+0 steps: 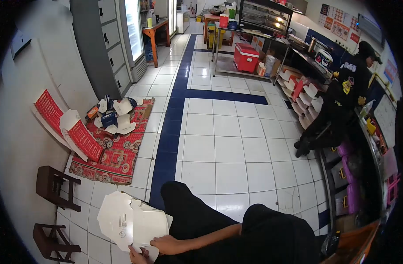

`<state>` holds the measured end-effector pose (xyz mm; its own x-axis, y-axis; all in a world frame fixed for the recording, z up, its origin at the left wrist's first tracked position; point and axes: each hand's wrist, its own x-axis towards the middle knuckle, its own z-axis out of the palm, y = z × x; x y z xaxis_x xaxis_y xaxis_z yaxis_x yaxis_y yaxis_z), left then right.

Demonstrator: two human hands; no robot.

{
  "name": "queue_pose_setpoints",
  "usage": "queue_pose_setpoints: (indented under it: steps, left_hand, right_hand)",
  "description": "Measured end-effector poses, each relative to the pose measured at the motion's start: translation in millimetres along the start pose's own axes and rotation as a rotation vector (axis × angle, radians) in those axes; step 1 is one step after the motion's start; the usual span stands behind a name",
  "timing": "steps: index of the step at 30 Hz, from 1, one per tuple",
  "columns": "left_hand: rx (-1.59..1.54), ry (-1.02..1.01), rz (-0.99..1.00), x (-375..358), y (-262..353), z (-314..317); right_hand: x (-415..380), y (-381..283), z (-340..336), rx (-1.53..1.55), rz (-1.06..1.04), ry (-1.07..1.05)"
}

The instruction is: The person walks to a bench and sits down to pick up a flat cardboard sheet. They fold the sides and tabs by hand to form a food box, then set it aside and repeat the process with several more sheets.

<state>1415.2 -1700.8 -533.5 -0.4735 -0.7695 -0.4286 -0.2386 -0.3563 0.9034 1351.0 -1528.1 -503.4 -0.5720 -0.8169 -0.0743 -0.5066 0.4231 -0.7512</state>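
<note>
Near left: white carton (131,222), flattened, gripped by right hand (166,244); left hand (137,256) beneath, cut off by frame, closure indeterminate. Red mat (118,154) beyond.

Seated, legs in black trousers drawn up. Right forearm bare, reaching across lap to lower left. Right hand (165,244) fingers curled, gripping. Left hand (137,256) at bottom edge, mostly cut off, grip unclear.

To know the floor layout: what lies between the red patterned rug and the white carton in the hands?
In the head view, only bare white floor tiles separate the rug and carton.
</note>
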Motion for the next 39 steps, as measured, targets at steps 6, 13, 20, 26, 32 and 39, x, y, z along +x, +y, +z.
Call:
queue_pose_setpoints:
  steps: [6,13,20,26,32,39]
  left_hand:
    - [0.37,0.036,0.169,46,-39,-25]
    - [0.456,0.053,0.303,-42,21,18]
    - [0.375,0.162,0.217,-96,47,55]
    - [0.398,0.172,0.212,-110,58,63]
    - [0.209,0.115,0.295,-74,52,39]
    - [0.44,0.108,0.518,-91,38,48]
  right_hand:
    - [5,-10,-4,-0.031,0.095,-0.051]
    - [11,-11,5,0.077,0.165,0.019]
    - [13,-9,3,0.173,0.199,0.076]
    - [18,-15,-13,0.231,0.155,0.051]
    - [24,-12,-8,0.246,0.122,0.037]
    - [31,-24,-23,0.236,0.132,0.059]
